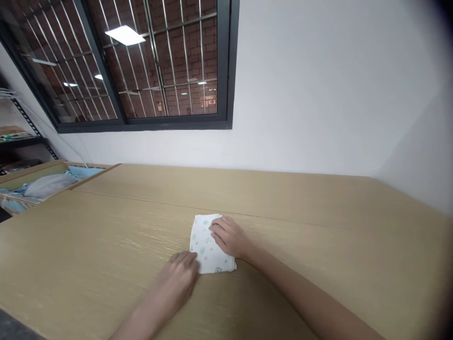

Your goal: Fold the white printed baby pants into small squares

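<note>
A folded white cloth (pixel 205 241) with small green and pink prints lies flat on the light wood tabletop (pixel 106 264). My left hand (pixel 177 276) rests against the cloth's left edge, fingertips touching it, palm down. My right hand (pixel 228 237) lies on the cloth's upper right part, its fingers spread slightly and pressing from above. Neither hand closes around the cloth. The part of the cloth under my right hand is hidden.
An open box (pixel 35 186) holding a grey bag and pale blue fabric stands beyond the table's far left corner. A metal shelf (pixel 24 137) stands further left. White walls meet the table at the back, with a barred window (pixel 170 61) above.
</note>
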{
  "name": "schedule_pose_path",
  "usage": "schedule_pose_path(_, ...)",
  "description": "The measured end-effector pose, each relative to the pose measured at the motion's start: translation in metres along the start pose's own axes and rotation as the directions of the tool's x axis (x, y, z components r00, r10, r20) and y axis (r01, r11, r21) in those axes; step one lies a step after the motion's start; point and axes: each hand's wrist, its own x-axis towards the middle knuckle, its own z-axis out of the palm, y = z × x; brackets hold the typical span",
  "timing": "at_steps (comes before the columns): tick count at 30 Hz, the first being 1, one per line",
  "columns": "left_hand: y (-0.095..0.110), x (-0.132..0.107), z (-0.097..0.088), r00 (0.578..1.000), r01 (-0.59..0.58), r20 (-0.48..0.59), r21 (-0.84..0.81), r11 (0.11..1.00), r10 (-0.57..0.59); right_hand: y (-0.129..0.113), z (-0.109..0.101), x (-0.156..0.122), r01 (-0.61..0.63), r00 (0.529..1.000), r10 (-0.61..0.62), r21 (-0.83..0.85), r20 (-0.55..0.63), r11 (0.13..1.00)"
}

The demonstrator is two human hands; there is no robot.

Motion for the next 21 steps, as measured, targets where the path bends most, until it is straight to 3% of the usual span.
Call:
schedule_pose_path(4, -0.016, -0.002, -0.001, 0.998, -0.055, -0.045, -0.089, 0.995, 0.051, -0.005, -0.016, -0.018, -0.088, 0.996, 0.090, 0.164, -0.003, 0.982)
schedule_pose_path(8, -0.023, 0.020, -0.018, 0.987, 0.154, 0.090, -0.343, 0.927, -0.130, -0.011, -0.045, -0.019, -0.159, 0.979, 0.106, 0.332, 0.173, 0.930)
schedule_pose_path(10, -0.033, 0.040, -0.028, 0.966, 0.257, 0.148, -0.462, 0.849, -0.212, -0.016, -0.059, -0.017, -0.177, 0.958, 0.084, 0.336, 0.274, 0.925)
schedule_pose_path(12, -0.046, 0.060, -0.033, 0.959, 0.284, 0.158, -0.542, 0.791, -0.236, -0.020, -0.067, -0.015, -0.196, 0.936, 0.090, 0.293, 0.340, 0.936)
schedule_pose_path(16, -0.066, 0.080, -0.029, 0.960, 0.277, 0.149, -0.637, 0.719, -0.238, -0.023, -0.069, -0.011, -0.337, 0.904, 0.221, 0.292, 0.365, 0.895)
schedule_pose_path(21, -0.071, 0.064, -0.014, 0.958, 0.284, 0.201, -0.758, 0.587, -0.205, -0.019, -0.059, -0.009, -0.471, 0.879, 0.377, 0.398, 0.294, 0.787)
